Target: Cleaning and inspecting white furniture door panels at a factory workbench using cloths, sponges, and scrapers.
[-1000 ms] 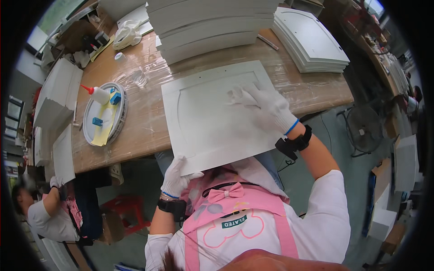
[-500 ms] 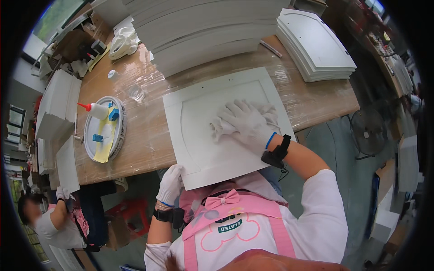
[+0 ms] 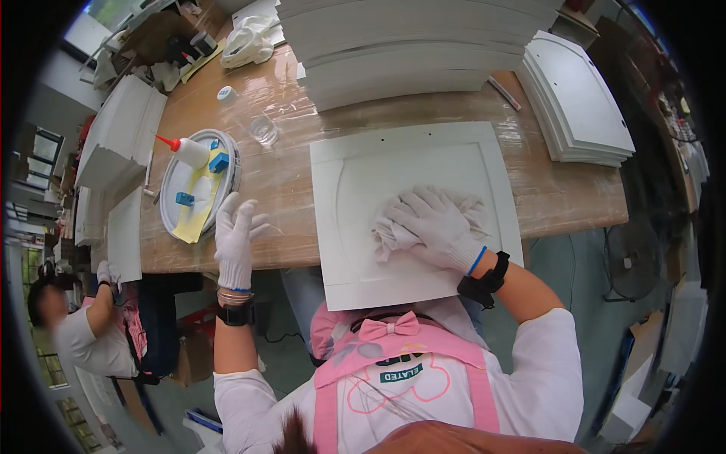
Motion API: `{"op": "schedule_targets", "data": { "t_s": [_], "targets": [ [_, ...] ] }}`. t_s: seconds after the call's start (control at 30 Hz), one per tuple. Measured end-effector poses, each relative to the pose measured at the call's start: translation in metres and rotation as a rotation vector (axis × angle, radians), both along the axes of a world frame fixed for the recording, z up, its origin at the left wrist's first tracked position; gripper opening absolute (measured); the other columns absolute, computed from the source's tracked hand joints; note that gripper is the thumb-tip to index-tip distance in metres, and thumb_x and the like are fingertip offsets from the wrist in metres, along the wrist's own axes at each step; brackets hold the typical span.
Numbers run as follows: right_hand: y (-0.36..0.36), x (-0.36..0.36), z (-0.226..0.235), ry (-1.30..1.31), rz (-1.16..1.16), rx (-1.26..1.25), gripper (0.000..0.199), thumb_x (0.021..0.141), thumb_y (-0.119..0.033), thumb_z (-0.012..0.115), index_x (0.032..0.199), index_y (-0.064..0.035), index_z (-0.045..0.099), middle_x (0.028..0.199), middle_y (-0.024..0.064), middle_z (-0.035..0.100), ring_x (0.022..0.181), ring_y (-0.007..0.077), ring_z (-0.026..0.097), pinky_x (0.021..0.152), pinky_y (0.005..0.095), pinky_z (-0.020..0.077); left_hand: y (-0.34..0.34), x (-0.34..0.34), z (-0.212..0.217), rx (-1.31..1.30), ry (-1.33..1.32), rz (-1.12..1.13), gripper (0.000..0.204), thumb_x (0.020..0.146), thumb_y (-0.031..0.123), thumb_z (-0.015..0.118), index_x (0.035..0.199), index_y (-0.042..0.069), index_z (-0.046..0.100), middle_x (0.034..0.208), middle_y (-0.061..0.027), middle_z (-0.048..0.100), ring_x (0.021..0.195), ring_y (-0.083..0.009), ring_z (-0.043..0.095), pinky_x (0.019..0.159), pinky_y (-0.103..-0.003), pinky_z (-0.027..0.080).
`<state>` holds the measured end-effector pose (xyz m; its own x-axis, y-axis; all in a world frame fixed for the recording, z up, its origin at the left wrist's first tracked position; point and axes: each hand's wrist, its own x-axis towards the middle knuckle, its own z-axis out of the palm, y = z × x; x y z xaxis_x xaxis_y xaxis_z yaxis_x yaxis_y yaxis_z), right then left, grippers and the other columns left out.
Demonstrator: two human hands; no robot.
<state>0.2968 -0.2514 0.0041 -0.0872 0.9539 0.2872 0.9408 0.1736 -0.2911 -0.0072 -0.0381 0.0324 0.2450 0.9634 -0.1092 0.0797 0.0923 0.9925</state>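
Observation:
A white panel [image 3: 355, 265] with an arched groove and small holes lies in front of me, its near edge overhanging the table. My right hand [image 3: 442, 227], in a white knit glove with a blue cuff, presses a crumpled pale cloth [image 3: 389, 236] against the panel's right half. Off the panel's left side, my gloved left hand [image 3: 237, 240] is raised with its fingers apart and nothing in them. Nearest to it is a round white lid [image 3: 169, 219] bearing a white squeeze bottle [image 3: 190, 153] with a red tip, blue blocks [image 3: 218, 163] and a yellow strip [image 3: 198, 204].
A tall stack of white panels [image 3: 408, 60] rises behind. A lower stack [image 3: 578, 106] stands at the right, another [image 3: 121, 129] at the left. A clear cup [image 3: 264, 130] and white cap [image 3: 226, 94] sit on the film-covered table [image 3: 283, 189]. Far left, a person [image 3: 98, 325] handles a panel.
My left hand has let go of the panel's near left corner, risen toward the lid and opened. My right hand stays on the cloth. The view has shifted, too.

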Motion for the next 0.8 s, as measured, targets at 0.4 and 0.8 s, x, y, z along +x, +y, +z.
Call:
{"op": "schedule_targets", "data": {
  "t_s": [0.4,0.8],
  "targets": [
    [0.002,-0.003,0.002,0.067,-0.002,0.015,0.054,0.074,-0.026,0.07,0.126,-0.0153,0.058,0.129,0.0135,0.055,0.122,0.0369,0.049,0.106,0.054,0.0358,0.179,0.094,-0.023,0.545,0.431,0.096,0.101,0.08,0.029,0.081,0.149,-0.007,0.016,0.14,-0.0263,0.047,0.122,-0.0276,0.053,0.098,-0.032,0.044],
    [-0.004,0.0,0.002,0.052,-0.004,0.098,0.05,0.074,-0.023,0.067,0.122,-0.0129,0.057,0.117,0.0105,0.057,0.114,0.031,0.051,0.1,0.0479,0.0392,0.085,0.051,0.007,0.33,0.215,-0.236,0.074,0.083,0.017,0.076,0.145,0.004,0.038,0.098,-0.0075,0.063,0.089,-0.0152,0.061,0.076,-0.029,0.051]
  ]
}}
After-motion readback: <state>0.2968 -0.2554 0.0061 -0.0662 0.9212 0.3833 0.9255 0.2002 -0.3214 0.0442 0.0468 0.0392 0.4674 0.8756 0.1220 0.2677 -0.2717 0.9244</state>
